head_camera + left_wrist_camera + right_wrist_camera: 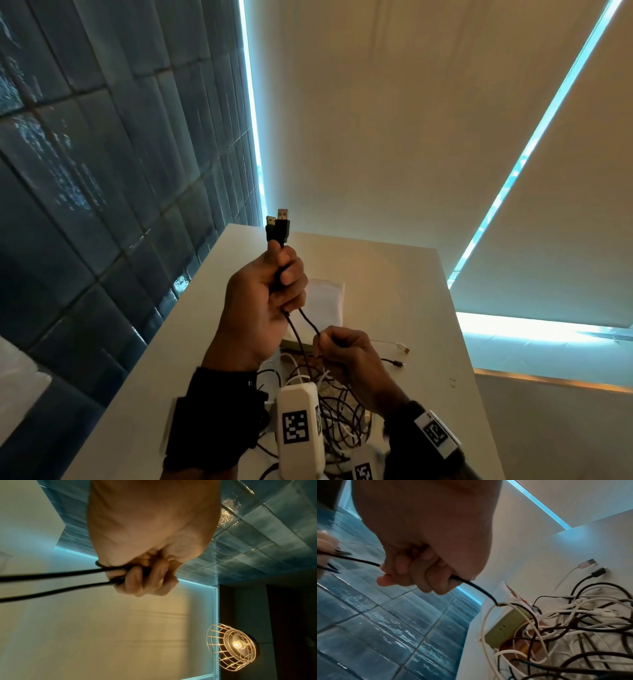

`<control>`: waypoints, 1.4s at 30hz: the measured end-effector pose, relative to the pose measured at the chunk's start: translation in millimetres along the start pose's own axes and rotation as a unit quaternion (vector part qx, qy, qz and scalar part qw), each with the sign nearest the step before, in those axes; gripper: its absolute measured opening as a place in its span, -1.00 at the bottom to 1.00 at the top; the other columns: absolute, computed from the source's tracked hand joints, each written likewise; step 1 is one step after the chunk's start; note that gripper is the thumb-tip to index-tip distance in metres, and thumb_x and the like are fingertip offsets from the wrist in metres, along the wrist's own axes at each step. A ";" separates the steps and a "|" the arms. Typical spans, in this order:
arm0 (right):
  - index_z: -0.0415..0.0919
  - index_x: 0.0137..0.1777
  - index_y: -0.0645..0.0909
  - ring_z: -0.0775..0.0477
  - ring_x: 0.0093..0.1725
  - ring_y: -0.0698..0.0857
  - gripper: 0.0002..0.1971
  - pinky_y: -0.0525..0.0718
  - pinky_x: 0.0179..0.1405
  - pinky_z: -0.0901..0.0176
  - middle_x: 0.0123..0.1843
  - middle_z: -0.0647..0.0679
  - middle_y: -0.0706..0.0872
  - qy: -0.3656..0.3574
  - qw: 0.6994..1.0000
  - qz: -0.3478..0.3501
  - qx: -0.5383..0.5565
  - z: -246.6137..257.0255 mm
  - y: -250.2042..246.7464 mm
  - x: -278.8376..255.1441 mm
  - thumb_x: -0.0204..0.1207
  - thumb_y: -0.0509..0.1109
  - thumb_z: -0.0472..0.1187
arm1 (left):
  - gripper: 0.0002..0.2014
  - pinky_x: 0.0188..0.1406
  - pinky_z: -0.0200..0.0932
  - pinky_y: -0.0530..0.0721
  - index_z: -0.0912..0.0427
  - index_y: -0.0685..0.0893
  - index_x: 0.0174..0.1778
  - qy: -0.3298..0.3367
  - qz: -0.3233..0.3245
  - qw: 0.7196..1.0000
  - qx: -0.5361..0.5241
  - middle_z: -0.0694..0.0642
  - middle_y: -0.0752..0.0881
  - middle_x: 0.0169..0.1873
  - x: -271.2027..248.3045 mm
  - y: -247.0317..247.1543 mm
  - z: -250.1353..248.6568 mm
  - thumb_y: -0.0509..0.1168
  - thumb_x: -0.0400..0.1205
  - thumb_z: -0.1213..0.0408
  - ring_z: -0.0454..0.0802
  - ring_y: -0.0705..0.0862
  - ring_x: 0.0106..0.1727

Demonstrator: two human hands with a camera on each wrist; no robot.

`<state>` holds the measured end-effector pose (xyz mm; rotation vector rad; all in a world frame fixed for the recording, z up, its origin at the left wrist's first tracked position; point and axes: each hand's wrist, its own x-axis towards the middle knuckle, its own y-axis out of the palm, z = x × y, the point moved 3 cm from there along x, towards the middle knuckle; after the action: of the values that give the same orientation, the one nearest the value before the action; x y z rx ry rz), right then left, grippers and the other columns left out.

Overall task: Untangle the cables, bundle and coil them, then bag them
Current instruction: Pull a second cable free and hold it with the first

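My left hand [274,291] is raised above the table and grips two black cables just below their USB plugs [279,226], which stick up out of the fist. In the left wrist view the two black cables [51,582] run out of my curled left hand [144,580] toward the left. Lower and to the right, my right hand [337,346] grips one of those black cables [471,584] in its curled fingers [419,577]. A tangle of black and white cables [335,411] lies on the white table [411,291] under both hands.
A clear plastic bag [327,301] lies flat on the table beyond my hands. A greenish box [503,628] sits among the cables. Loose white and black connector ends [399,356] lie to the right. Dark tiled wall [102,171] stands left of the table.
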<state>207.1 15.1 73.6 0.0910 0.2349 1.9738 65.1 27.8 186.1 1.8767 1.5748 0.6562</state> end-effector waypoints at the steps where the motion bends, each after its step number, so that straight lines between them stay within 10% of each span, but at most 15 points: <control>1: -0.41 -0.18 0.53 0.29 -0.61 0.43 -0.81 0.35 -0.62 0.49 -0.54 0.14 0.56 0.007 1.000 -0.003 -0.009 -4.0 -1.7 2.6 0.66 0.20 -0.39 | -0.61 -0.65 -0.31 0.21 0.10 0.45 -0.38 0.003 -0.002 1.000 0.000 -0.05 0.39 -0.60 -0.1 -1.0 0.3 -0.01 0.75 0.10 -0.21 0.23 -0.66; 10: -0.26 -0.26 0.63 -0.07 -0.30 0.55 -0.75 0.48 -0.32 0.31 -0.33 -0.14 0.62 0.010 0.993 -0.037 -0.109 -51.6 -13.0 21.8 0.66 0.28 -0.26 | -0.58 -0.65 -0.28 0.05 0.07 0.54 -0.48 0.026 -0.028 0.999 0.013 -0.09 0.29 -0.65 -4.2 -15.1 -4.5 0.03 0.69 0.10 -0.24 0.18 -0.68; 14: -0.19 -0.35 0.61 0.21 -0.49 0.46 -0.68 0.41 -0.44 0.44 -0.50 0.13 0.57 0.028 0.986 -0.061 -0.151 -65.1 -18.5 26.4 0.67 0.27 -0.32 | -0.62 -0.69 -0.31 0.08 0.05 0.54 -0.49 0.034 -0.029 0.999 0.012 -0.11 0.27 -0.65 -5.1 -15.2 -9.9 0.06 0.64 0.09 -0.25 0.18 -0.69; 21: -0.31 -0.30 0.67 0.11 -0.51 0.51 -0.73 0.48 -0.53 0.28 -0.51 0.03 0.57 0.084 0.971 -0.165 -0.149 -62.2 -37.6 24.7 0.62 0.29 -0.31 | -0.61 -0.71 -0.32 0.07 0.05 0.54 -0.49 0.029 -0.036 0.997 0.059 -0.10 0.28 -0.67 -4.2 -14.6 -21.5 0.05 0.64 0.09 -0.24 0.17 -0.70; 24: -0.36 -0.16 0.67 0.09 -0.61 0.27 -0.79 0.21 -0.68 0.28 -0.54 0.02 0.40 0.060 0.978 -0.196 -0.044 -28.4 -37.0 28.1 0.64 0.28 -0.29 | -0.62 -0.73 -0.32 0.07 0.10 0.44 -0.37 0.026 -0.065 0.992 0.108 -0.08 0.32 -0.68 -0.1 -17.8 -19.2 -0.03 0.75 0.12 -0.24 0.17 -0.71; 34: -0.43 -0.11 0.59 0.07 -0.59 0.16 -0.85 0.19 -0.63 0.34 -0.55 -0.03 0.28 -0.116 0.990 -0.047 0.058 65.6 14.9 14.3 0.62 0.27 -0.34 | -0.62 -0.63 -0.27 0.44 0.17 0.41 -0.30 -0.007 -0.152 0.961 0.229 0.20 0.83 -0.33 6.9 -21.4 1.5 -0.08 0.81 0.16 -0.03 0.65 -0.56; 39: -0.41 -0.17 0.59 0.10 -0.59 0.17 -0.84 0.19 -0.63 0.35 -0.55 -0.01 0.24 -0.073 0.996 -0.013 0.044 57.8 16.4 9.0 0.59 0.32 -0.31 | -0.60 -0.09 -0.01 0.74 0.14 0.43 -0.31 -0.010 -0.085 0.993 0.084 0.22 0.82 -0.27 3.5 -12.5 -2.3 -0.09 0.79 0.09 0.13 0.82 -0.14; 42: -0.41 -0.18 0.56 0.17 -0.65 0.30 -0.85 0.25 -0.66 0.38 -0.60 0.07 0.37 -0.011 0.999 0.021 0.038 48.4 18.6 2.6 0.58 0.33 -0.32 | -0.61 -0.26 -0.08 0.77 0.14 0.45 -0.31 -0.003 -0.049 0.999 -0.003 0.12 0.67 -0.43 4.2 -6.6 -4.0 -0.05 0.78 0.10 0.04 0.74 -0.36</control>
<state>197.6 16.2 124.6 0.1689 0.2959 2.0051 58.5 33.3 184.1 1.7830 1.6484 0.6117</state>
